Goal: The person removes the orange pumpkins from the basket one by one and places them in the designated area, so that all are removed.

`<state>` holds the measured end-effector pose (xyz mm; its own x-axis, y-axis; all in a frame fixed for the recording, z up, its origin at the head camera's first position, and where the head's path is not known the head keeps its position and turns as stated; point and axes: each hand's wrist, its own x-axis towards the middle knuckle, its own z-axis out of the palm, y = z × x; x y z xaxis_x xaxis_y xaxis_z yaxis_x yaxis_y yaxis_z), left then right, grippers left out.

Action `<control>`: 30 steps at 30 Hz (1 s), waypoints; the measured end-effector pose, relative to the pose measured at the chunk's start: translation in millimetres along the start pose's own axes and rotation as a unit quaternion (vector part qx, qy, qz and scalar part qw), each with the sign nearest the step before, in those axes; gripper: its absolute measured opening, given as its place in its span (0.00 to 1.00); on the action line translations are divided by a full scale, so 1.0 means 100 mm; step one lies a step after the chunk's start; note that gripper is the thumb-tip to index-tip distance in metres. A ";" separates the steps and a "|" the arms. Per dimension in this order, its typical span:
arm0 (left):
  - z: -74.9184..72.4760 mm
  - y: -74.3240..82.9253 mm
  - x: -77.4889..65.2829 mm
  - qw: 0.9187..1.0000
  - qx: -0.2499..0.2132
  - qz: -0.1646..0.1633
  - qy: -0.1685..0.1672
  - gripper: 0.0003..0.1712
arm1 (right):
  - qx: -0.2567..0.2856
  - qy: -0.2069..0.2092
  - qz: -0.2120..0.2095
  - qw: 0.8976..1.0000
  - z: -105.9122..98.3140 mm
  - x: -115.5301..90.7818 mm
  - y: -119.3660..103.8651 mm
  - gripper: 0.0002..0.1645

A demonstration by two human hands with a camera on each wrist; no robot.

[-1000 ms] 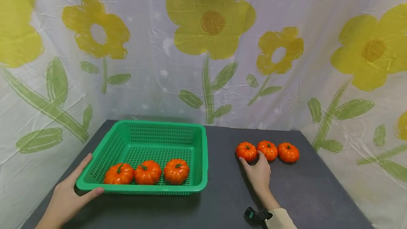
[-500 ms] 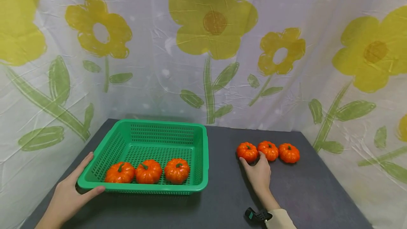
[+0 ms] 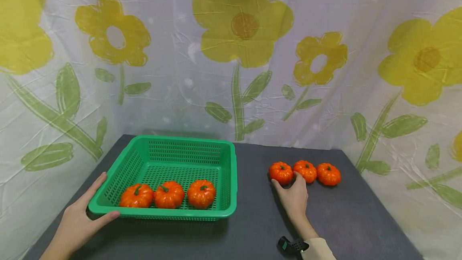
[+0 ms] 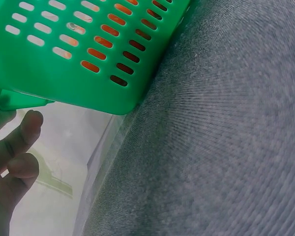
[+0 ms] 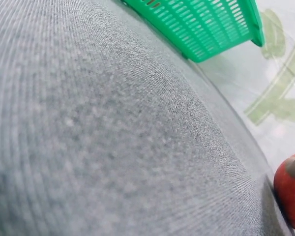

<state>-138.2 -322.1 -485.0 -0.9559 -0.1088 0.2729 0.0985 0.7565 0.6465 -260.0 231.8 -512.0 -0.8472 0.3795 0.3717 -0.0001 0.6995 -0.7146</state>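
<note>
A green plastic basket (image 3: 231, 179) stands on the left half of the table with three small orange pumpkins (image 3: 169, 195) in a row along its near side. My left hand (image 3: 73, 222) holds the basket's near left corner, thumb at the front rim and fingers along the left side. In the left wrist view, fingers (image 4: 30, 129) show beside the green wall. Three more pumpkins sit in a row at the right. My right hand (image 3: 295, 200) pinches the leftmost of these, a pumpkin (image 3: 280, 172), between thumb and fingers; it rests on the table.
The dark grey table (image 3: 252, 220) meets a white curtain (image 3: 173, 103) painted with yellow flowers at the back and both sides. The middle pumpkin (image 3: 305, 171) and right pumpkin (image 3: 328, 174) stand close beside the pinched one. A black band (image 3: 293, 244) circles the right wrist.
The whole head view has shifted slightly to the right. Both hands, the basket and the pumpkins keep their places.
</note>
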 end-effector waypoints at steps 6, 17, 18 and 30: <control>0.00 0.00 0.00 1.000 -0.004 -0.002 -0.004 0.65 | 0.002 0.015 -0.010 1.000 0.00 0.00 -0.01 0.50; 0.00 -0.01 0.00 1.000 -0.004 -0.006 -0.010 0.65 | 0.018 0.052 -0.046 0.997 0.01 0.01 -0.01 0.49; 0.00 -0.01 0.00 1.000 -0.004 -0.007 -0.010 0.65 | 0.019 0.054 -0.050 0.997 0.01 0.01 -0.02 0.49; 0.00 -0.02 0.00 1.000 -0.006 0.002 -0.003 0.65 | 0.056 0.019 -0.094 0.994 -0.08 0.05 -0.24 0.51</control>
<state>-138.0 -323.2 -486.3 -0.9569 -0.1025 0.2718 0.1053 0.7497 0.6534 -259.7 222.3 -488.2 -0.8061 0.2721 0.5256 -0.2177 0.6894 -0.6908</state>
